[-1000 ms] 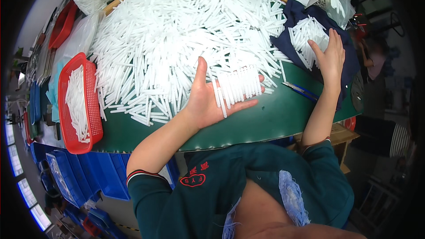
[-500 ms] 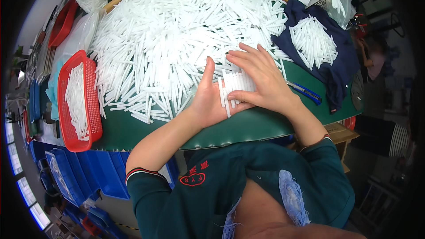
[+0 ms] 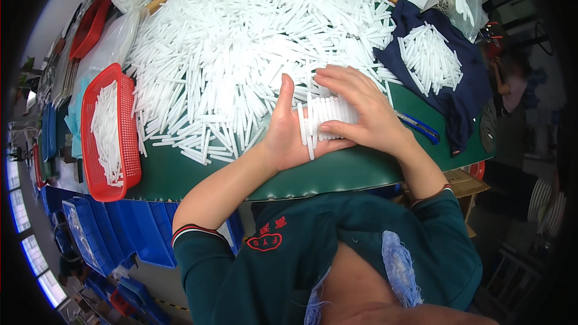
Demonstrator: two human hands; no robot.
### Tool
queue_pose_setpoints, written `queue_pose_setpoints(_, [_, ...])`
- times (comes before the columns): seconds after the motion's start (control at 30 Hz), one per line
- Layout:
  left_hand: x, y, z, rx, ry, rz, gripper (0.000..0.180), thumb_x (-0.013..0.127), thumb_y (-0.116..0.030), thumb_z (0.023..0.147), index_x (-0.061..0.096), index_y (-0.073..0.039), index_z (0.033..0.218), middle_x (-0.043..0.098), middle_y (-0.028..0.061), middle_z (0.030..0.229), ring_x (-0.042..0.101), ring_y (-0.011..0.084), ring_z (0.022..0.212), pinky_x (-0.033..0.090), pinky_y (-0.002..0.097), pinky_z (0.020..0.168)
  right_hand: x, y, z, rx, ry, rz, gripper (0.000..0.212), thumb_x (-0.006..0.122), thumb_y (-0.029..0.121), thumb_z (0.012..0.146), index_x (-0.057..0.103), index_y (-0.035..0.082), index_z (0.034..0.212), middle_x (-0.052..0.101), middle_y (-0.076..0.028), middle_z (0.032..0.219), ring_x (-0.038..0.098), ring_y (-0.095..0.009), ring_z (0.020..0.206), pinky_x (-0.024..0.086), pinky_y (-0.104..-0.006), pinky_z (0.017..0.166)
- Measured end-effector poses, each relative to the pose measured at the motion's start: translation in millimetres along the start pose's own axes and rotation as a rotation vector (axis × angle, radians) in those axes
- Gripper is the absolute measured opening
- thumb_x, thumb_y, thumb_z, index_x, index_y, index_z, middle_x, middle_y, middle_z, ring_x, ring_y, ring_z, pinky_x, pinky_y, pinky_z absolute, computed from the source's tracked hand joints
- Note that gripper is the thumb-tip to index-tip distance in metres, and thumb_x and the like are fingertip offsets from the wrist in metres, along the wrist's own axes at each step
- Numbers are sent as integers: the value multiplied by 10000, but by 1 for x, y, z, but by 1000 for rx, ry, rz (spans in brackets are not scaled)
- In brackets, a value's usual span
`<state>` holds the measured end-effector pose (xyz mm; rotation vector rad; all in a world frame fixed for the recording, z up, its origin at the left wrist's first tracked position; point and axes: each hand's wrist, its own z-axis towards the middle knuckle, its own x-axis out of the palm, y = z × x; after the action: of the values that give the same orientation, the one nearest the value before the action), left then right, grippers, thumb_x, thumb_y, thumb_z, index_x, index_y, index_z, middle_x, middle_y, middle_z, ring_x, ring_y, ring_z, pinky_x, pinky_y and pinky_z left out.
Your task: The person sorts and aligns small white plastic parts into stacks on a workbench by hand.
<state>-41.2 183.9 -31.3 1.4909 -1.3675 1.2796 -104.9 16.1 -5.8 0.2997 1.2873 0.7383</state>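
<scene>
Evidently, a row of white sticks [image 3: 322,110] lies on the flat, palm-up left hand [image 3: 283,144], long axes crosswise to its fingers, while the half-curled right hand [image 3: 377,114] covers the row's fingertip end, thumb against it, any grip undeterminable.

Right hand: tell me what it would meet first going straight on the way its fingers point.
Most likely the heap of loose white sticks: the right hand points leftward and up the picture, toward it. With this single view, its height above the heap is unclear.
</scene>
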Motion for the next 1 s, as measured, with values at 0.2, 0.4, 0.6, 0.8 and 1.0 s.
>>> queue_pose_setpoints(0.2, [5,3,2,11,-122,74,1003,219,-833,792,335,-53,1411,431,154,1381,479,298,1232,364,467,1045,5,9,0,-46,-67,-225,575,706,404,758,574,92,1223,567,-87,1239,469,-264,1233,256,-542,1073])
queue_pose_setpoints(0.4, [2,5,3,-4,-112,80,954,209,-827,800,396,-85,1371,479,132,1322,502,279,1200,399,437,1019,8,10,0,-100,12,-273,475,684,386,783,617,103,1160,588,-46,1210,477,-249,1224,224,-551,1083])
queue_pose_setpoints(0.6, [1,5,4,32,-151,65,937,217,-832,794,399,-110,1363,463,134,1331,499,276,1202,409,449,1004,8,17,2,-96,-57,-213,689,722,462,714,541,58,1242,555,-82,1260,464,-263,1243,220,-572,1080])
queue_pose_setpoints(0.8, [0,4,4,91,-138,-21,917,218,-834,794,424,-122,1333,498,124,1293,498,282,1194,436,475,944,9,21,2,-186,92,-224,897,748,531,610,483,34,1307,536,-109,1282,478,-272,1242,198,-562,1098])
queue_pose_setpoints(1.0, [1,5,4,102,-212,164,907,221,-835,794,432,-124,1317,515,113,1258,522,273,1144,459,448,890,9,22,2,-177,32,-178,803,734,490,644,510,33,1265,553,-109,1240,538,-255,1152,235,-554,1086])
